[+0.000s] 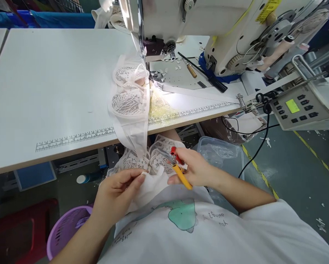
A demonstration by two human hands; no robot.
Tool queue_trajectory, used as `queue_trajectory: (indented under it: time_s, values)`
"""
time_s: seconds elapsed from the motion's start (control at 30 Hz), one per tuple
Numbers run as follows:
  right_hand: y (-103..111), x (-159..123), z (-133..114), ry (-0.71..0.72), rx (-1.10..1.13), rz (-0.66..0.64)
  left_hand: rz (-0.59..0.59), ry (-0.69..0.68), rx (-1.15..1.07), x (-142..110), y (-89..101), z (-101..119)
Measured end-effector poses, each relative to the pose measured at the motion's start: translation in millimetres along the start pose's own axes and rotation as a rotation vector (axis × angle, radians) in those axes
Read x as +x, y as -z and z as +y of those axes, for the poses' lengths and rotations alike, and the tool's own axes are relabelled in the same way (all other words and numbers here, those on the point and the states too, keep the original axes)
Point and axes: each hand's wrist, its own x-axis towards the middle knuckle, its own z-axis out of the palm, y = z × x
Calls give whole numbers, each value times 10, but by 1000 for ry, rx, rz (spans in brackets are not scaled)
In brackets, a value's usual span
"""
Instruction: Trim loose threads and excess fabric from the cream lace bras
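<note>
Lacy cloth garment [130, 160], smooth tabletop [62, 84], plastic-handled snips [182, 176]

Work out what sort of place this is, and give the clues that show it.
Most likely a garment-sewing workshop: an industrial sewing machine with a control panel stands at a ruler-marked table, and white lace bra cups lie beside its needle.

A white counter [57, 84] is seen across the frame's left and centre, a ruler [76, 139] printed along its front edge. Near the centre, a lace piece [128, 103] is draped over that edge; toward upper right, a sewing machine [192, 22], black-handled tool [218, 84], wooden-handled tool [192, 71] and pale scraps [178, 68] are carried.
</note>
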Motion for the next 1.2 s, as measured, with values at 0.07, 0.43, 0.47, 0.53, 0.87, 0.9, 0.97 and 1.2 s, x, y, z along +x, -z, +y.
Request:
queue_trajectory:
  time_s: [0.07, 0.43, 0.47, 0.53, 0.87, 0.9, 0.97, 1.2]
  values:
    - [11, 39, -64, 99, 68, 90, 37, -51, 41, -38, -58, 34]
    - [-86, 135, -124, 261, 247, 152, -206, -205, 289, 97, 12, 8]
    - [-42, 99, -90, 266, 239, 191, -222, -248, 343, 133, 74, -37]
    - [46, 14, -6, 256, 257, 275, -224, -338, 451, 186, 205, -122]
    - [116, -249, 349, 175, 234, 503, -352, -346, 809, 144, 388, -144]
    - [116, -257, 386, 139, 207, 507, -366, -369, 819, 146, 356, -133]
    - [129, -262, 453, 75, 107, 541, -376, -418, 853, 152, 286, -107]
    - [78, -129, 227, 67, 28, 471, -390, -594, 975, 187, 41, 14]
